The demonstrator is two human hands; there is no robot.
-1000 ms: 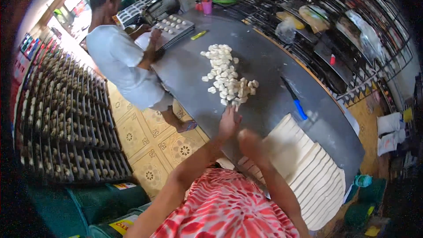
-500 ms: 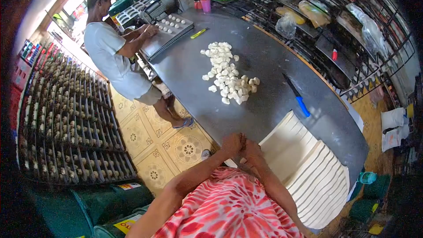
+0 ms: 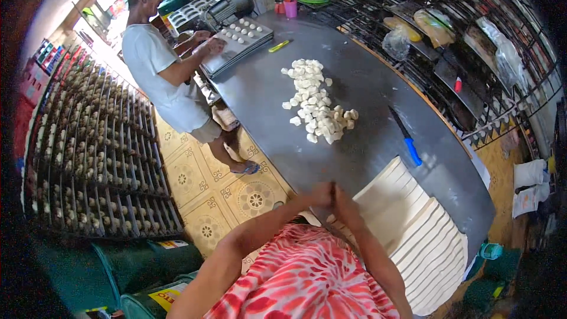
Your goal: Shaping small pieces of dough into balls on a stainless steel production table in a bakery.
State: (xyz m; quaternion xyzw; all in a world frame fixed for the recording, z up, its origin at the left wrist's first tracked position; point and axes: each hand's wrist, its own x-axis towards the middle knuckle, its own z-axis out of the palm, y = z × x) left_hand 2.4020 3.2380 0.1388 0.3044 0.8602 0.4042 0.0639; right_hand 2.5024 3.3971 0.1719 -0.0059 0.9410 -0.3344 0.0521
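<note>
Head view of two bare hands at a dark grey work table (image 3: 266,121). The left hand (image 3: 321,195) and right hand (image 3: 342,202) meet at the near edge, in front of the person's body, touching one another. Their fingers are blurred and hidden by the backs of the hands, so whether they are closed on a piece of dough cannot be told. The dough strips (image 3: 426,254), cream and laid side by side, lie just to the right of the right hand. The pile of dough pieces (image 3: 313,97) rests on the table beyond both hands, apart from them. A blue-handled knife (image 3: 406,137) lies farther right, beyond the strips. At upper left, a co-worker (image 3: 156,74) stands at a tray (image 3: 260,40) bearing rounded dough balls (image 3: 241,31).
</note>
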